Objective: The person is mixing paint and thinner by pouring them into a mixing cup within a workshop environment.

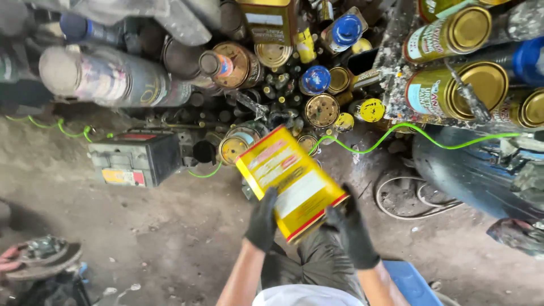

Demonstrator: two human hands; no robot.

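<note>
Yellow rectangular tin [290,180] up off the dirt floor [170,238] — clamped between black-gloved left hand [262,221] and right hand [352,233], fingers wrapped on its near corners — tilted before stacked paint cans [453,90].

- The floor [170,238] is bare, grey and dusty concrete with dark stains.
- A black car battery [136,158] stands on the floor at the left, near the pile of cans.
- Many round paint cans [322,110] with rusty or yellow lids stand close together on the floor at the top middle.
- A thin green cable [374,148] runs over the floor and across the cans.
- A loop of pale wire [408,198] lies on the floor at the right, beside a dark tyre [470,175].
- A round metal part [42,258] rests on the floor at the lower left.
</note>
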